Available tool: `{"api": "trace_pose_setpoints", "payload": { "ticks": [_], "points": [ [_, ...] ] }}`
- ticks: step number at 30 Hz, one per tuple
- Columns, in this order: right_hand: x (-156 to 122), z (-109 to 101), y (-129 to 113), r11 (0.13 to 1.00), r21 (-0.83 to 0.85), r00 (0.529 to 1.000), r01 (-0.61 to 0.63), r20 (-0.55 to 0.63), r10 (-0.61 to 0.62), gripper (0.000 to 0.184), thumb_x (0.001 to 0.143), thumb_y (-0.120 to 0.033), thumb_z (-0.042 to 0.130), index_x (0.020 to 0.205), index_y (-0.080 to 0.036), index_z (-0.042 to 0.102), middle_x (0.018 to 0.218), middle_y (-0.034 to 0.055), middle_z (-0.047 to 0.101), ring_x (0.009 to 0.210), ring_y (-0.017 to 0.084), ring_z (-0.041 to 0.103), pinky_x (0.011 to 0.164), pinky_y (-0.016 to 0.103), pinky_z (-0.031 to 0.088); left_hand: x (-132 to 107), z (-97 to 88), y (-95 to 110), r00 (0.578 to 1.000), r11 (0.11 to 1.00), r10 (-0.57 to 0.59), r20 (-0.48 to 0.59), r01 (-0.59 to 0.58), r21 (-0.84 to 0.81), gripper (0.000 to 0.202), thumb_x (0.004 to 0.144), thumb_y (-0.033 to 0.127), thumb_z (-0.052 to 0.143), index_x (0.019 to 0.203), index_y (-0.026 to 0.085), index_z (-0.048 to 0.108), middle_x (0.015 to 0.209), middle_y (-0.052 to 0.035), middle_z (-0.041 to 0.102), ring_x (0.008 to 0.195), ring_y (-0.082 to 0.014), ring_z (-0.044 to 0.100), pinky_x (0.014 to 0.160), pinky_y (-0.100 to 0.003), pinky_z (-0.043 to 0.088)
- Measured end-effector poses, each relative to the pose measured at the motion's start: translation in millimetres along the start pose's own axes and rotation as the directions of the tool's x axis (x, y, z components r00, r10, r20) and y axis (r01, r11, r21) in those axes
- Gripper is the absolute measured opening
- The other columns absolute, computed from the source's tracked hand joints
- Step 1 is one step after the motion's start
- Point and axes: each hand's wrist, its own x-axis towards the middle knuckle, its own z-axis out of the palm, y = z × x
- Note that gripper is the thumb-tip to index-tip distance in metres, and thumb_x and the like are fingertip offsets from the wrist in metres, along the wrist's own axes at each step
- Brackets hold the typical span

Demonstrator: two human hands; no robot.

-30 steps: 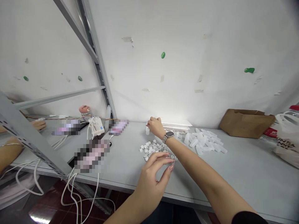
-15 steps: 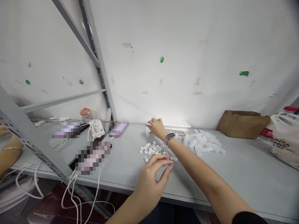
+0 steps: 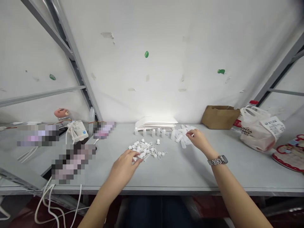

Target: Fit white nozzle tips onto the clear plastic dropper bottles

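My left hand (image 3: 123, 167) rests at the near edge of a heap of small white plastic caps (image 3: 142, 149), its fingertips among them. Whether it grips one is hidden. My right hand (image 3: 198, 141) lies over a loose pile of translucent plastic bottles (image 3: 182, 137), and its fingers cover part of the pile. Several small bottles (image 3: 153, 132) stand upright in a row just left of that pile, in front of a white stack of sheets (image 3: 155, 122). A metal-band watch (image 3: 217, 160) sits on my right wrist.
A grey table (image 3: 185, 174) runs along a white wall, between metal shelf uprights. To the left lie pixelated objects, a white charger (image 3: 77, 131) and white cables. To the right stand a brown paper bag (image 3: 220, 117) and a white plastic bag (image 3: 255, 129).
The view has turned left and risen. My right hand has moved from the back of the table to the loose bottles, my left hand has moved left onto the caps, and more bottles stand upright.
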Motion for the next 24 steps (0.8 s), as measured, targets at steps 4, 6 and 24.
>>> {"api": "trace_pose_setpoints", "payload": {
  "ticks": [4,6,24],
  "points": [
    [-16.1,9.9,8.5,0.997,-0.05,0.99,-0.051,0.128,0.057,0.024,0.086,-0.031,0.048,0.077,-0.016,0.064,0.087,0.01,0.066,0.078,0.021,0.061,0.063,0.028,0.037,5.2,-8.2,-8.1,0.996,0.99,-0.087,0.018,0.085,0.11,0.026,0.082,0.037,0.046,0.093,0.022,0.064,0.096,-0.0059,0.066,0.083,-0.0235,0.064,0.069,-0.032,0.045],
    [-21.3,15.2,0.5,0.994,-0.081,0.982,-0.075,0.167,0.088,0.028,0.086,-0.037,0.049,0.076,-0.015,0.063,0.087,0.0121,0.066,0.078,0.023,0.062,0.063,0.03,0.036,6.5,-9.4,-11.4,0.995,0.986,-0.099,0.018,0.095,0.138,0.025,0.082,0.036,0.046,0.092,0.023,0.064,0.095,-0.0058,0.066,0.084,-0.0234,0.064,0.068,-0.03,0.044],
    [-78.3,-16.1,-37.4,0.998,0.031,0.947,-0.05,0.318,0.037,0.019,0.085,-0.032,0.047,0.084,-0.016,0.057,0.081,0.0094,0.067,0.073,0.024,0.062,0.061,0.029,0.037,16.4,19.2,-9.6,0.996,0.993,-0.061,0.06,0.055,0.103,0.014,0.075,0.025,0.054,0.086,0.021,0.062,0.091,-0.0042,0.064,0.083,-0.0213,0.06,0.067,-0.029,0.041]
  ]
}}
